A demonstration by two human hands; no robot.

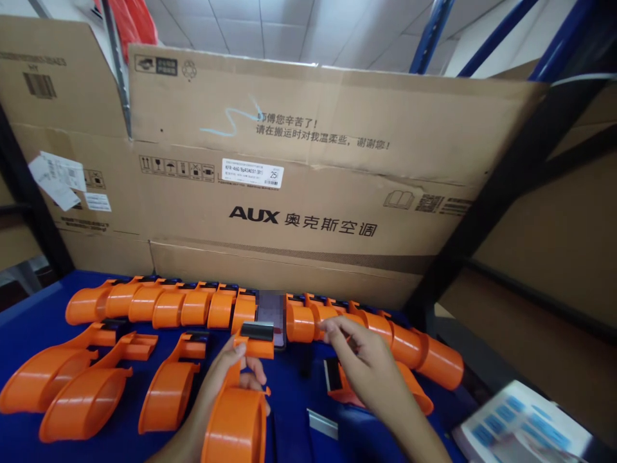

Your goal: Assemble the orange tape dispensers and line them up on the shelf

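My left hand (245,373) is closed around the neck of an orange plastic tape dispenser (236,421). Its round ring hangs down toward me, and a black strip with a silvery edge (258,330) crosses its top. My right hand (361,360) is raised to the right of it, thumb and fingertips drawn together. Whether something small sits in that pinch is hidden. Partly behind the right wrist lies another orange dispenser (414,389) with a black-and-silver end. A short silvery metal strip (322,423) rests on the blue surface between my forearms.
Behind my hands, several orange dispensers (168,308) stand in a curved row on the blue table (289,399). A phone (271,315) interrupts the row. Three dispensers (166,392) lie at left. A cardboard sheet (308,193) walls the back; a white-and-blue box (525,424) sits at right.
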